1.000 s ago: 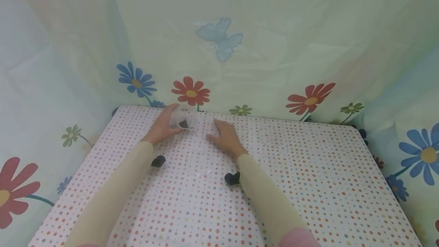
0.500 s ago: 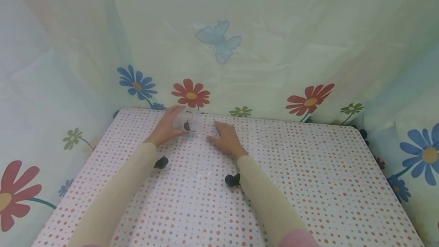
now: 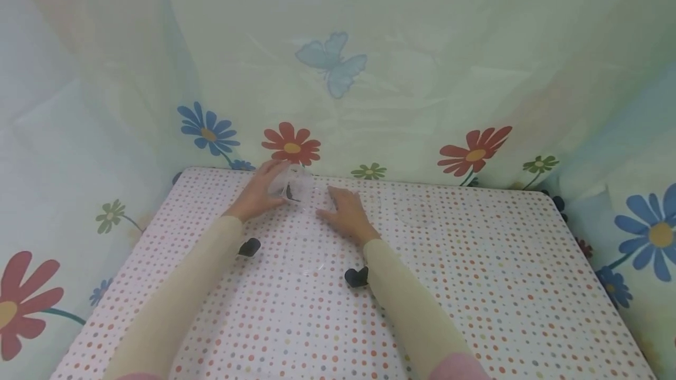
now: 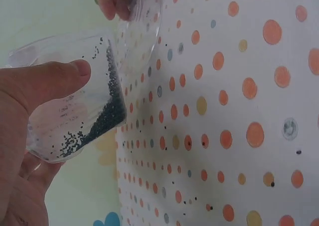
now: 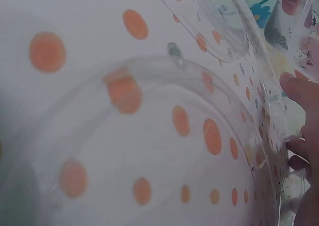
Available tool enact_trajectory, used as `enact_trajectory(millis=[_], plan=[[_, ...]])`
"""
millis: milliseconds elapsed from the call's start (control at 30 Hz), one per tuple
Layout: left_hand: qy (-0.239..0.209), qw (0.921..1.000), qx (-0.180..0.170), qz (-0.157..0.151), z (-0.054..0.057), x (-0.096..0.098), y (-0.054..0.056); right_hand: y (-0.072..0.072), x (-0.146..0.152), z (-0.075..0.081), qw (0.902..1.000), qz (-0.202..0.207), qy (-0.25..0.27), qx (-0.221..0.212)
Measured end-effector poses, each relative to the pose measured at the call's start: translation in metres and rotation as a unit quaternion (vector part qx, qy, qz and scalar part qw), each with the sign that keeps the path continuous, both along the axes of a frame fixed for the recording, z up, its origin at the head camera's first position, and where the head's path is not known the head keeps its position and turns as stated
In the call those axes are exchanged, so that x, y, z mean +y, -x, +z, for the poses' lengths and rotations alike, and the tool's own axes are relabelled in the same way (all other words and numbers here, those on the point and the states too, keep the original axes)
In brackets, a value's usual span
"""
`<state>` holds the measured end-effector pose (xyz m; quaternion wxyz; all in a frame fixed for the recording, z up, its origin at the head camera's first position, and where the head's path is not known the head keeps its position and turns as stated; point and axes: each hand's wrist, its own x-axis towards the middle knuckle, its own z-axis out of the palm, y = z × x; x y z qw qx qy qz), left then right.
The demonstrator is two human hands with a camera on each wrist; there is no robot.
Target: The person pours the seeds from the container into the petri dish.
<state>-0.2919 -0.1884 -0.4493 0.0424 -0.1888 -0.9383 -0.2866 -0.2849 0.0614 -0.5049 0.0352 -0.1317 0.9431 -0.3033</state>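
Position, near to far: the right hand [image 3: 345, 213] has not appreciably moved in the last second; its fingers curl at the wall of a clear round-rimmed container [image 4: 144, 31] set toward the back of the tabletop [image 3: 475, 286], though how firmly they press cannot be told. Beyond it, the left hand [image 3: 257, 192] has shifted toward the right hand, carrying a clear square-sided box [image 4: 52, 113] that now stands closer to that container. The box is pinched, thumb across the near face and the other fingers behind, and it is tilted. I judge that this brings the box's contents nearer the right hand's container; no grains are seen falling between the two.

Materials, in the same order: a transparent, round-edged piece [image 3: 306, 255] lies nearest, glinting along its rim; whether lid or dish cannot be told. A second faint, rounded outline [image 3: 415, 211] lies farther back, right of the right hand. The tabletop covering is white with multicoloured dots. Stray black specks [image 4: 272, 184] lie on it. The box is thin, rigid-looking plastic with rounded corners; small black grains [image 4: 109, 111] are heaped along one side, some clinging singly. Behind hangs a creased, flower-printed curtain [image 3: 412, 75].
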Motion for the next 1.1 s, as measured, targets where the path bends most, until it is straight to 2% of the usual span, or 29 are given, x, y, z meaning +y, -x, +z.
enact_trajectory(millis=[233, 567, 667, 900, 1100], plan=[[0.005, 0.9999, 0.001, -0.012, 0.000, 0.008, 0.001, 0.000, 0.002, -0.001, 1.0000, 0.004, -0.009, 0.001], [0.020, 0.9998, 0.006, 0.004, -0.003, 0.014, 0.004, -0.001, 0.001, 0.003, 0.9999, 0.005, -0.012, -0.001], [0.022, 0.9997, 0.013, 0.005, -0.003, 0.015, 0.004, -0.001, 0.000, 0.004, 0.9999, 0.007, -0.012, -0.001], [0.035, 0.9978, 0.054, -0.016, -0.003, 0.019, 0.007, -0.001, 0.001, 0.004, 0.9998, 0.005, -0.017, 0.004], [0.032, 0.9982, 0.049, -0.016, -0.004, 0.021, 0.005, -0.003, 0.000, 0.005, 0.9999, 0.002, -0.014, -0.007]])
